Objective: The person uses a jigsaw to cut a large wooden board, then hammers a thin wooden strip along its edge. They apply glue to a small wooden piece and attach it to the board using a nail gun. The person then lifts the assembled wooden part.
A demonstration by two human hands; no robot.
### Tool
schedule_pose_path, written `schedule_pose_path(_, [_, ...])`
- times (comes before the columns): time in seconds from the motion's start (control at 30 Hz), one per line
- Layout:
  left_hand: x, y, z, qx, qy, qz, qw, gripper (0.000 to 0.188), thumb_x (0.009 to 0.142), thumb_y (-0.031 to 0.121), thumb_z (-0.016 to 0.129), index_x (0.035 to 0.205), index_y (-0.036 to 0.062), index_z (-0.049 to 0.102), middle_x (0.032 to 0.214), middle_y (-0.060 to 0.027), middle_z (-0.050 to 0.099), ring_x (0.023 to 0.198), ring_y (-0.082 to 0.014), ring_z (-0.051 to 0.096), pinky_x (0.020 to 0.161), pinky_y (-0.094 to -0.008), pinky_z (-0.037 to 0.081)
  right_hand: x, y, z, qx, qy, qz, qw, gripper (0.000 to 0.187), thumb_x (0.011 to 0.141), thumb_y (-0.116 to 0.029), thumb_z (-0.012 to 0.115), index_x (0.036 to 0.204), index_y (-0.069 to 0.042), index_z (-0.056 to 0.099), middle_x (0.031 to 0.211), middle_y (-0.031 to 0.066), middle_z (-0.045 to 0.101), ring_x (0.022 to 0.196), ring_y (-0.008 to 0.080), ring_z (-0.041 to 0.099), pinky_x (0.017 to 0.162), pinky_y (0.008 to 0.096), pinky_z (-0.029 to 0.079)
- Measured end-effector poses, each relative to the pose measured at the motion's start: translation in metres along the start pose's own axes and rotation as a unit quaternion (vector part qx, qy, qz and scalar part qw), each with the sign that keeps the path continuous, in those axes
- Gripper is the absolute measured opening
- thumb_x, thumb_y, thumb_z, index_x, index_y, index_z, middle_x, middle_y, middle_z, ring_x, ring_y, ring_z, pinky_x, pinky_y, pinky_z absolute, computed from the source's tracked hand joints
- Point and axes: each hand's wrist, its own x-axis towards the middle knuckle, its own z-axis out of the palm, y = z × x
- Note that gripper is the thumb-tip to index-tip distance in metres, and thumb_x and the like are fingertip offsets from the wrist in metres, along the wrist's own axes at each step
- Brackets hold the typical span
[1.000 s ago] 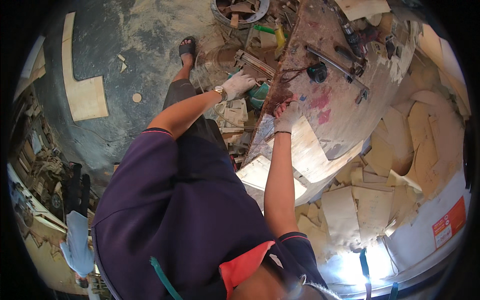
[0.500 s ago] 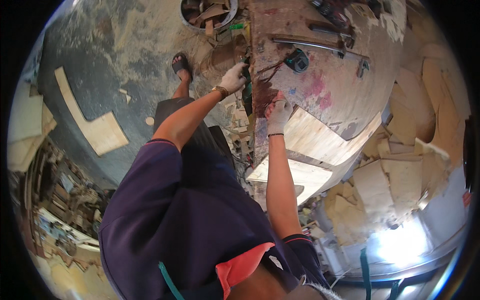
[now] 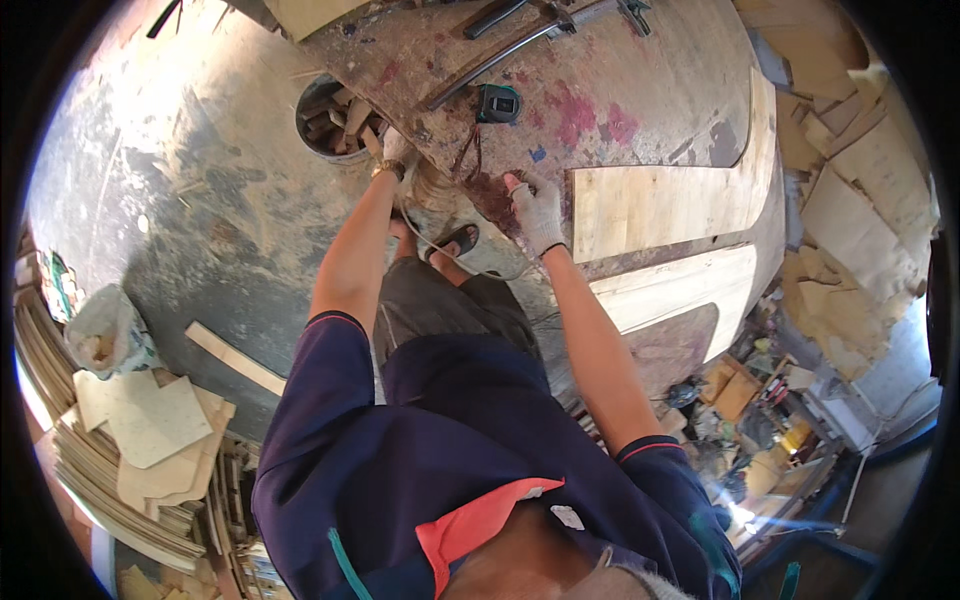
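Observation:
My left hand, in a pale glove, reaches down beside the near edge of a stained, paint-marked workbench, close to a round bucket of wood scraps. Its fingers are partly hidden, so I cannot tell whether it holds anything. My right hand, also gloved, rests flat on the bench edge with its fingers spread. A black tape measure lies on the bench just beyond my hands. A thin cable loops below the bench near my sandalled foot.
A long metal bar lies across the far bench top. Pale plywood panels cover the bench's right side. Wood offcuts pile up at the right and lower left. A white bag and a loose wooden strip lie on the concrete floor.
The view has swung, and the bench now fills the top. My left hand has dropped lower beside the bucket. My right hand stays on the bench edge.

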Motion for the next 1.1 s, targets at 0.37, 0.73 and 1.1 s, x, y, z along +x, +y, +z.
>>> schedule_pose_path(0.37, [-0.151, 0.114, -0.232, -0.101, 0.001, -0.374, 0.922, 0.041, 0.081, 0.02, 0.077, 0.117, 0.0038, 0.067, 0.097, -0.0173, 0.072, 0.088, -0.0373, 0.068, 0.076, -0.043, 0.053, -0.001, -0.006, -0.007, -0.039, -0.016, -0.066, 0.997, 0.046, 0.085, -0.039, 0.078, 0.079, 0.003, 0.06, 0.068, 0.0158, 0.053, 0.065, 0.0261, 0.05, 0.064, 0.0412, 0.042])
schedule_pose_path(0.73, [-0.245, 0.211, -0.378, -0.451, 0.238, -0.618, 0.598, 0.022, 0.095, 0.026, 0.072, 0.09, 0.0081, 0.06, 0.069, -0.0006, 0.054, 0.056, -0.0185, 0.056, 0.051, -0.0365, 0.049, -0.064, -0.026, -0.04, 0.395, -0.238, -0.106, 0.881, 0.035, 0.105, -0.023, 0.055, 0.13, 0.0, 0.056, 0.074, 0.0, 0.057, 0.064, 0.0121, 0.056, 0.054, 0.0277, 0.045])
schedule_pose_path(1.1, [-0.072, 0.333, -0.467, -0.666, 0.267, -0.346, 0.605, 0.021, 0.101, 0.021, 0.06, 0.085, 0.0158, 0.048, 0.067, 0.0027, 0.042, 0.056, -0.014, 0.042, 0.059, -0.0326, 0.041, -0.136, -0.076, -0.118, 0.311, -0.146, -0.277, 0.897, 0.031, 0.104, -0.026, 0.062, 0.116, 0.001, 0.069, 0.079, -0.0015, 0.064, 0.062, 0.0046, 0.051, 0.057, 0.0243, 0.044])
